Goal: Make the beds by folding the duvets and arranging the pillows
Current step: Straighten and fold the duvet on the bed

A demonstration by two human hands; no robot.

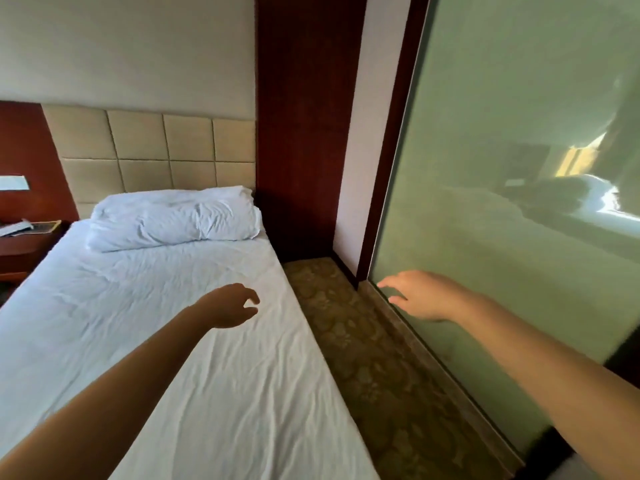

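A single bed is seen filling the lower left of the view, from 9 o'clock round to 6 o'clock, and is covered by a creased white sheet. One white pillow is laid flat across its head at about 9 o'clock, midway out from the centre, close against a padded beige headboard at 10 o'clock.

The left hand is held out over the sheet near the bed's right edge, at about 8 o'clock and close to the centre. Its fingers are loosely curled with thumb and forefinger apart, and nothing is held. Whether the sheet is touched cannot be told.

The right hand is stretched out at 4 o'clock, in front of the lower edge of a frosted glass panel. Its fingers are spread and relaxed, pointing toward 9 o'clock, and nothing is gripped. Contact with the glass cannot be judged.

A strip of patterned carpet is seen between bed and glass, running down toward 5 o'clock. A dark wood panel stands at 12 o'clock. At the far 9 o'clock edge a wooden nightstand is found with papers lying on it — a wall light is fixed just above.
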